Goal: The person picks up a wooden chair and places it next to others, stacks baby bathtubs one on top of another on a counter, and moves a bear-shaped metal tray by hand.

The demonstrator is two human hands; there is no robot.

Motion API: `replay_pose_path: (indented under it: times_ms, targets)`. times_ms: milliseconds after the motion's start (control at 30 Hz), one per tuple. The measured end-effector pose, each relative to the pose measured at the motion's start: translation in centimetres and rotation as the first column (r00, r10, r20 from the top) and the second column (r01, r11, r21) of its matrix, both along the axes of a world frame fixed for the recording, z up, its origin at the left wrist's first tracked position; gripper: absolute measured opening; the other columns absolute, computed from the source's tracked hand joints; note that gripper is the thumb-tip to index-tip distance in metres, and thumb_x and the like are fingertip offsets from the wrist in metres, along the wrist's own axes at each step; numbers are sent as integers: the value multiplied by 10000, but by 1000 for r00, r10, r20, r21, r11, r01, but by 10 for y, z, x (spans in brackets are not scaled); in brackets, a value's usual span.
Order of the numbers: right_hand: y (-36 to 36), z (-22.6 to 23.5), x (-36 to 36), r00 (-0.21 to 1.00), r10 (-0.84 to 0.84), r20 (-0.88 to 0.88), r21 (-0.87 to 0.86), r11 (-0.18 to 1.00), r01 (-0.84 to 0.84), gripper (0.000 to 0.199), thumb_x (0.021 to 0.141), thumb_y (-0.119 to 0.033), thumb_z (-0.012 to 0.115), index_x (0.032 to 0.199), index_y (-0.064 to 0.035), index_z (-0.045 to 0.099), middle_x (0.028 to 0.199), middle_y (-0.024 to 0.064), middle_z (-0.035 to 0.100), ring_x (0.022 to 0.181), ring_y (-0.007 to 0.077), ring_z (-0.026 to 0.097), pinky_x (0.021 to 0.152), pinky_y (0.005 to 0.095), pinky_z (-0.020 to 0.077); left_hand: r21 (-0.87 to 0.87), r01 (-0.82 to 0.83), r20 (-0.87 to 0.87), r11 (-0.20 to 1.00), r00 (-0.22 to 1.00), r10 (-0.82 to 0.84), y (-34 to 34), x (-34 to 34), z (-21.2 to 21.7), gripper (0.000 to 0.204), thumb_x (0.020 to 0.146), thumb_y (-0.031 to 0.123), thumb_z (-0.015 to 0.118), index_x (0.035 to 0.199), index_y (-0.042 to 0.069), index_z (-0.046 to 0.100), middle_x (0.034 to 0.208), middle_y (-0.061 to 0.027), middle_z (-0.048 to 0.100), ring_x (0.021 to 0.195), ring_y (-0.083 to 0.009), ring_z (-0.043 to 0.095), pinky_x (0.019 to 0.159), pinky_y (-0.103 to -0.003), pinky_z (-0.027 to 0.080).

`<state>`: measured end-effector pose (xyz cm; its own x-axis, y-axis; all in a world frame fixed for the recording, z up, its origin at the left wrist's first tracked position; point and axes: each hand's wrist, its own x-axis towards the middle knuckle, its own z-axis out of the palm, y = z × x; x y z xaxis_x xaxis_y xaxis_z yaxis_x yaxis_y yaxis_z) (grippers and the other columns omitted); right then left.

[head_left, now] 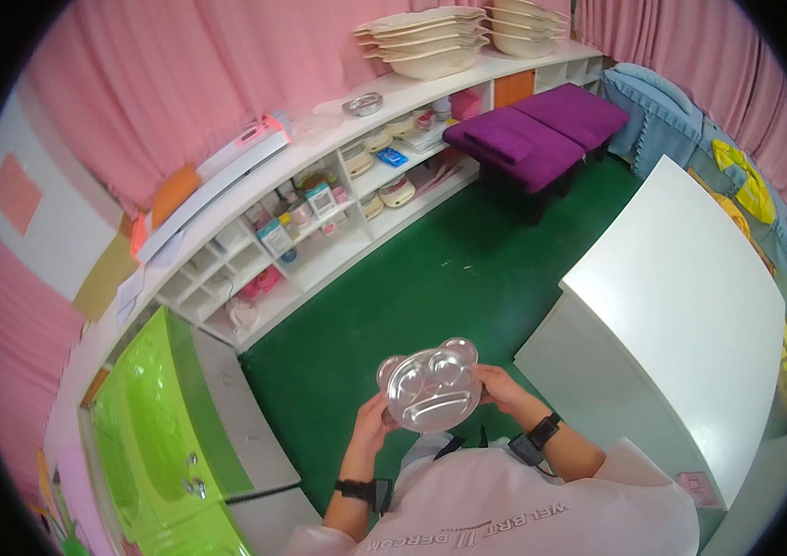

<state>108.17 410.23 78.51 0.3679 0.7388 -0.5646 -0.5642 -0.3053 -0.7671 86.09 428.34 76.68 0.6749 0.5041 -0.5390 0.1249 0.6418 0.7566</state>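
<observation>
Both my hands hold a shiny metal divided plate (431, 385) in front of my body. It is shaped like a bear's head, with two round ears, two round hollows and one long hollow, and I see no food in them. My left hand (373, 415) grips its left edge, and my right hand (497, 385) grips the right edge below the ear. The fingertips of both hands are partly hidden behind the plate. A dark band with a small box sits on each wrist.
A white table (681, 306) stands to my right, a green basin unit (148, 417) to my left. Along the curtained wall runs a low white shelf unit (319, 269) with stacked cream tubs (435, 60) and a metal dish (363, 104). Beyond the green floor stands a purple padded bed (542, 134).
</observation>
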Motion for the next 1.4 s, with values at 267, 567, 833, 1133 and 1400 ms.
replay_pose_path:
  times_ms: [267, 567, 833, 1133, 1400]
  targets:
    - [143, 31, 184, 918, -394, -42, 92, 913, 397, 293, 949, -308, 436, 1070, -71, 558, 881, 20, 619, 726, 138, 618, 662, 321, 541, 60, 256, -31, 965, 966, -255, 192, 255, 35, 370, 941, 282, 473, 1208, 33, 532, 965, -77, 645, 795, -177, 640, 692, -344, 543]
    - [335, -21, 417, 881, -343, 327, 60, 937, 343, 279, 937, -262, 465, 1052, -27, 559, 908, 78, 623, 774, 161, 613, 649, 296, 477, 181, 132, -117, 975, 987, -111, 359, 473, 18, 340, 928, 239, 510, 1170, 3, 552, 965, -68, 615, 798, -164, 605, 652, -365, 558]
    - [584, 55, 638, 365, -7, 931, 15, 1000, -19, 260, 880, -222, 487, 842, 33, 529, 743, 268, 578, 728, 443, 570, 630, 482, 461, 225, -55, -24, 973, 998, 62, 551, 629, 73, 239, 914, 192, 524, 1052, 7, 589, 914, -57, 634, 782, -162, 620, 670, -324, 545]
    - [871, 48, 872, 361, 28, 932, -7, 998, -60, 293, 884, -236, 471, 802, 32, 556, 745, 261, 590, 723, 433, 573, 647, 478, 452, 262, -194, 152, 945, 976, 158, 815, 853, 63, 261, 904, 141, 525, 1084, -47, 553, 896, -98, 627, 759, -188, 624, 687, -325, 542]
    - [992, 26, 973, 351, 119, 929, -107, 993, -54, 265, 876, -238, 470, 871, -5, 598, 776, 221, 612, 748, 402, 584, 669, 447, 462, 338, -160, -72, 928, 978, 195, 930, 963, 16, 180, 884, 123, 550, 900, -48, 606, 763, -85, 615, 584, -152, 601, 530, -271, 536]
